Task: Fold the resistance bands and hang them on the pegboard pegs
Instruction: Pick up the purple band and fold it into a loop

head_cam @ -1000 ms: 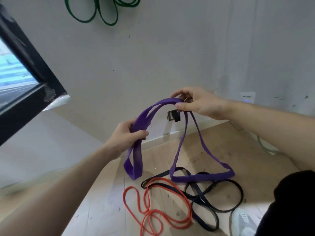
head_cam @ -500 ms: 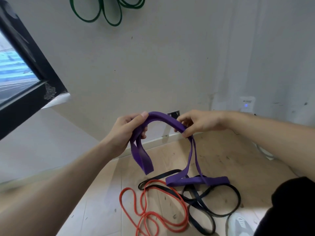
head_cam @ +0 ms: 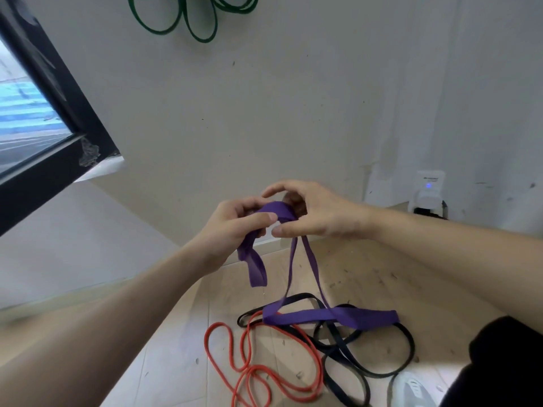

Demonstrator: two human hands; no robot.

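Wooden floor, pale wall. Left grip and right grip both clasp purple band fold; loops dangle over red band, black bands. Green band hangs above.

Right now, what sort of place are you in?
Likely a home gym corner: a green band hangs on the wall, a red band and black band lie on the wood floor, a purple band is being folded.
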